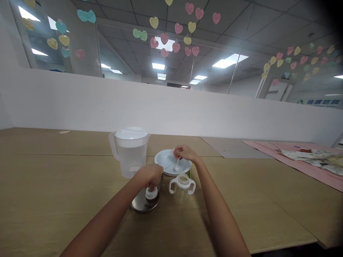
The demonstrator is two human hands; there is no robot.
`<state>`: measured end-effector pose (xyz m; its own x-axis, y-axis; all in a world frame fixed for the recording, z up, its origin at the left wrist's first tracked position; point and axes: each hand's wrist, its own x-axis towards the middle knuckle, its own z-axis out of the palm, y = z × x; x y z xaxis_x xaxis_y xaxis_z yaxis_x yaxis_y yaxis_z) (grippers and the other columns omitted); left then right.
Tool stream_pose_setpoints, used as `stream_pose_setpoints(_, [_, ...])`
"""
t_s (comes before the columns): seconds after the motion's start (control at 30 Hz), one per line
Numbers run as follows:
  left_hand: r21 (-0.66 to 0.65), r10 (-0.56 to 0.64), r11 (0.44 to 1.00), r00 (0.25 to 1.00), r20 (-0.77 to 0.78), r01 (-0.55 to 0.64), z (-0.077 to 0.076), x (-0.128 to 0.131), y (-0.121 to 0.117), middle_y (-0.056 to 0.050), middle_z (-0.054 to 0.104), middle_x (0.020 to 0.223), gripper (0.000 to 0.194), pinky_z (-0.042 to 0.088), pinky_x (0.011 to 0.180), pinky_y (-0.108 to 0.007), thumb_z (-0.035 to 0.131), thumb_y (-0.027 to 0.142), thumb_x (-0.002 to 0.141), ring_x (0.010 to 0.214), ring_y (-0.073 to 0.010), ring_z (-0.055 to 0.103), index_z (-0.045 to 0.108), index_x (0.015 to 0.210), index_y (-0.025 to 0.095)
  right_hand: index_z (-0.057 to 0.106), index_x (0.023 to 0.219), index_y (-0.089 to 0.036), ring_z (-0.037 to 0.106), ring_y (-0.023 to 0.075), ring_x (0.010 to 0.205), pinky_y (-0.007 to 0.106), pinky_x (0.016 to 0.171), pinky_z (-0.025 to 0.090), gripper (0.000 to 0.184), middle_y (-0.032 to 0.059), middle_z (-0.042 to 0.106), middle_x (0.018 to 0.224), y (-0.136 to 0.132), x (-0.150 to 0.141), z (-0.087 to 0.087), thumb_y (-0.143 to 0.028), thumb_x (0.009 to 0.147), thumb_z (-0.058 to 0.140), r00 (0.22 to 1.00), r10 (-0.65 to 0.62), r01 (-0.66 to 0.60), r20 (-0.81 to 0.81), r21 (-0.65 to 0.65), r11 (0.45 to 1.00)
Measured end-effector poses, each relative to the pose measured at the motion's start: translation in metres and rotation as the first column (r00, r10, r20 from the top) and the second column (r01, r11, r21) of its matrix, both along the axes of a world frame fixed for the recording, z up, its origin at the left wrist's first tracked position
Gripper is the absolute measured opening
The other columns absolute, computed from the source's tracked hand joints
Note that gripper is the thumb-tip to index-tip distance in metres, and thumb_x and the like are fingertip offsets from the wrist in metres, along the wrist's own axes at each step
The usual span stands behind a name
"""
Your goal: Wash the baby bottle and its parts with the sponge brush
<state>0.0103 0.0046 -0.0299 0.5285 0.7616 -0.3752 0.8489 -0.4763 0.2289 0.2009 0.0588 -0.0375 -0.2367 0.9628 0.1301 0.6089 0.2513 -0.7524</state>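
Note:
My left hand (pixel 151 175) is closed with its fingers pointing down, gripping a small white bottle ring (pixel 151 193) over a round metal tray (pixel 142 204). My right hand (pixel 184 152) pinches a thin white stick with a rounded end (pixel 177 166) above a white plate (pixel 160 157); whether this is a spoon or a straw, I cannot tell. Just in front of the plate stands a clear baby bottle (pixel 181 194) with a white two-handled collar (pixel 183 181) and an open top. Something thin and green shows behind its right handle.
A lidded plastic pitcher (pixel 132 157) of clear liquid stands behind my left hand. On the right, a pink cloth (pixel 262 148) carries crumpled pale items. The wooden table (pixel 53 200) meets a white wall with glass above, dotted with heart-shaped notes.

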Motion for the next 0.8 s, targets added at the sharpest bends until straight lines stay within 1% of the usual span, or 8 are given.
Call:
stream_pose_setpoints(0.1, [0.074, -0.021, 0.997, 0.998, 0.058, 0.017, 0.008, -0.008, 0.000, -0.002, 0.055, 0.039, 0.017, 0.037, 0.042, -0.027, 0.054, 0.001, 0.041, 0.038, -0.0170, 0.048, 0.060, 0.044, 0.017, 0.055, 0.077, -0.015, 0.056, 0.0082, 0.059, 0.018, 0.052, 0.046, 0.011, 0.0022, 0.062, 0.067, -0.019, 0.001, 0.026, -0.025, 0.075, 0.050, 0.994, 0.011, -0.003, -0.104, 0.073, 0.997])
stream_pose_setpoints(0.2, [0.218, -0.087, 0.974, 0.987, 0.138, 0.055, 0.017, -0.017, 0.001, -0.005, 0.065, 0.060, 0.025, 0.038, 0.048, -0.026, 0.051, 0.003, 0.048, 0.051, -0.0187, 0.055, 0.067, 0.060, 0.017, 0.056, 0.075, -0.014, 0.056, 0.0089, 0.058, 0.020, 0.051, 0.046, 0.015, 0.0019, 0.061, 0.064, -0.045, 0.002, 0.049, -0.028, 0.071, 0.057, 0.964, 0.142, -0.121, -0.226, 0.104, 0.987])
stream_pose_setpoints(0.23, [0.281, -0.122, 0.957, 0.977, 0.175, 0.069, 0.020, -0.020, 0.001, -0.006, 0.067, 0.066, 0.026, 0.039, 0.051, -0.026, 0.050, 0.005, 0.052, 0.056, -0.0194, 0.056, 0.068, 0.066, 0.017, 0.055, 0.075, -0.014, 0.056, 0.0087, 0.057, 0.020, 0.052, 0.046, 0.014, 0.0011, 0.061, 0.063, -0.054, 0.003, 0.056, -0.027, 0.071, 0.058, 0.963, 0.171, -0.154, -0.211, 0.096, 0.983])
stream_pose_setpoints(0.33, [0.436, -0.210, 0.897, 0.937, 0.279, 0.071, 0.029, -0.022, 0.000, -0.008, 0.068, 0.080, 0.028, 0.039, 0.058, -0.026, 0.045, 0.012, 0.066, 0.068, -0.0206, 0.059, 0.068, 0.081, 0.018, 0.055, 0.074, -0.014, 0.056, 0.0089, 0.055, 0.022, 0.052, 0.047, 0.013, 0.0002, 0.062, 0.062, -0.075, 0.005, 0.069, -0.023, 0.067, 0.061, 0.969, 0.236, -0.238, -0.071, -0.031, 0.971])
stream_pose_setpoints(0.4, [0.488, -0.236, 0.872, 0.912, 0.336, 0.046, 0.035, -0.021, -0.001, -0.008, 0.067, 0.088, 0.030, 0.040, 0.062, -0.026, 0.042, 0.016, 0.073, 0.075, -0.0208, 0.059, 0.067, 0.088, 0.018, 0.055, 0.074, -0.014, 0.057, 0.0092, 0.054, 0.022, 0.052, 0.047, 0.012, -0.0004, 0.062, 0.060, -0.083, 0.006, 0.073, -0.021, 0.065, 0.061, 0.971, 0.238, -0.239, -0.022, -0.062, 0.969])
stream_pose_setpoints(0.47, [0.528, -0.261, 0.849, 0.884, 0.389, 0.019, 0.039, -0.020, -0.002, -0.008, 0.066, 0.092, 0.030, 0.040, 0.068, -0.027, 0.039, 0.019, 0.076, 0.080, -0.0207, 0.059, 0.065, 0.092, 0.018, 0.054, 0.074, -0.014, 0.057, 0.0094, 0.054, 0.022, 0.052, 0.047, 0.013, -0.0010, 0.061, 0.058, -0.087, 0.007, 0.074, -0.020, 0.065, 0.061, 0.976, 0.219, -0.219, -0.019, -0.034, 0.975])
stream_pose_setpoints(0.63, [0.609, -0.340, 0.793, 0.821, 0.460, -0.013, 0.044, -0.019, -0.004, -0.008, 0.064, 0.096, 0.031, 0.040, 0.077, -0.029, 0.036, 0.015, 0.079, 0.088, -0.0197, 0.056, 0.062, 0.093, 0.016, 0.053, 0.074, -0.015, 0.058, 0.0103, 0.056, 0.023, 0.053, 0.048, 0.014, 0.0010, 0.063, 0.063, -0.088, 0.006, 0.076, -0.022, 0.066, 0.062, 0.977, 0.209, -0.209, -0.028, 0.020, 0.978])
stream_pose_setpoints(0.8, [0.614, -0.381, 0.788, 0.747, 0.545, -0.046, 0.048, -0.021, -0.003, -0.006, 0.063, 0.093, 0.033, 0.041, 0.079, -0.029, 0.031, 0.013, 0.080, 0.088, -0.0171, 0.055, 0.062, 0.089, 0.016, 0.051, 0.077, -0.017, 0.058, 0.0107, 0.058, 0.024, 0.055, 0.049, 0.016, 0.0006, 0.063, 0.065, -0.089, 0.001, 0.077, -0.023, 0.067, 0.062, 0.974, 0.221, -0.220, -0.056, 0.032, 0.975])
